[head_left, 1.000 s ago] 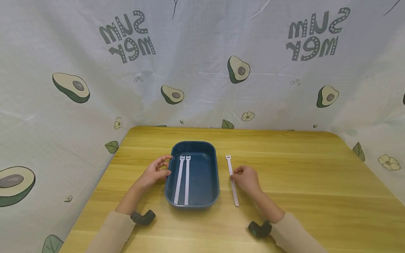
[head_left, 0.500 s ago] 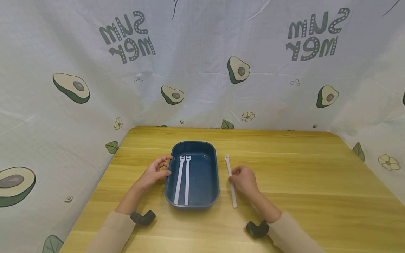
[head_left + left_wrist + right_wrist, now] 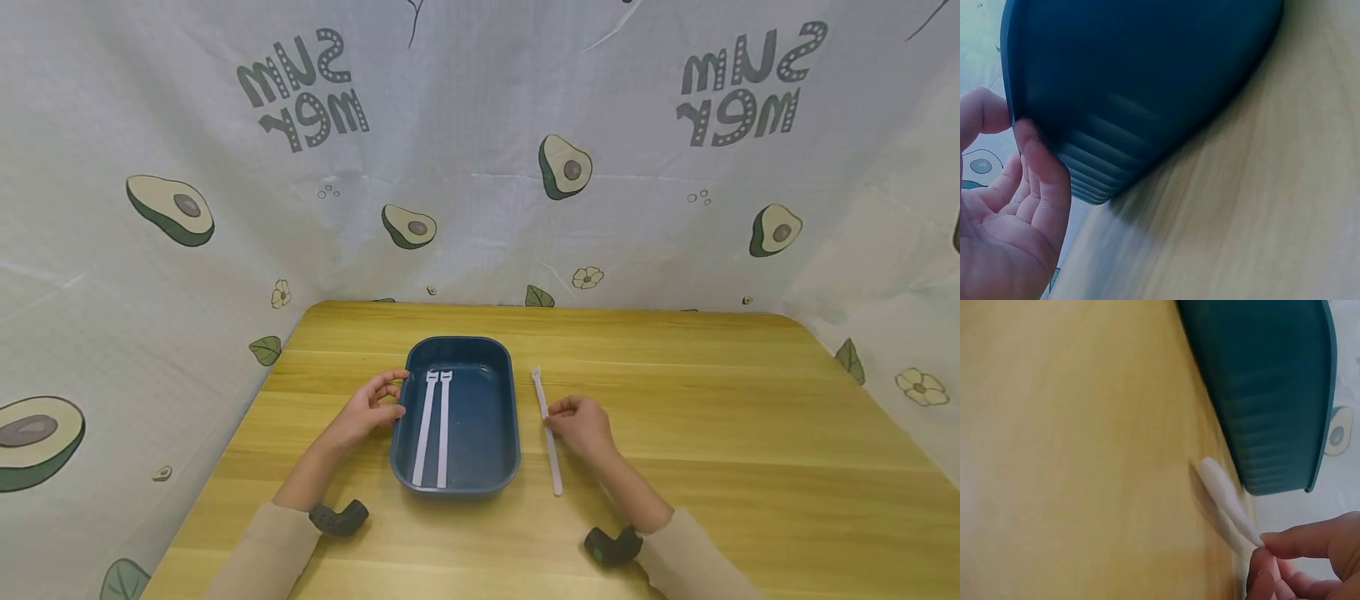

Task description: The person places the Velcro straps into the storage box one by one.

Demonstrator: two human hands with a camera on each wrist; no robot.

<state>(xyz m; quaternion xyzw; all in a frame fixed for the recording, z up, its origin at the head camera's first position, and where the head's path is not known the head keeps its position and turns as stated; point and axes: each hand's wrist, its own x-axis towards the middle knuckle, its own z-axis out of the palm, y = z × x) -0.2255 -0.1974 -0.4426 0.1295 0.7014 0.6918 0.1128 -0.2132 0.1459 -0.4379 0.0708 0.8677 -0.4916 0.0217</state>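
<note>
A dark blue tray stands on the table with two white hook-and-loop cable ties lying lengthwise in its left half, the left tie slightly slanted beside the right tie. My left hand holds the tray's left rim; the left wrist view shows thumb and forefinger at that rim. To the right of the tray, my right hand pinches a third white cable tie near its middle between thumb and fingertips. In the right wrist view the tie's free end is just above the table, its shadow beside it.
The wooden table extends widely to the right. A white curtain with printed avocados hangs behind and along the sides. Each wrist wears a dark device, the left device and the right device.
The pinched cable tie has shifted slightly left and turned more edge-on, the right hand staying at nearly the same spot. The left hand and tray have not moved.
</note>
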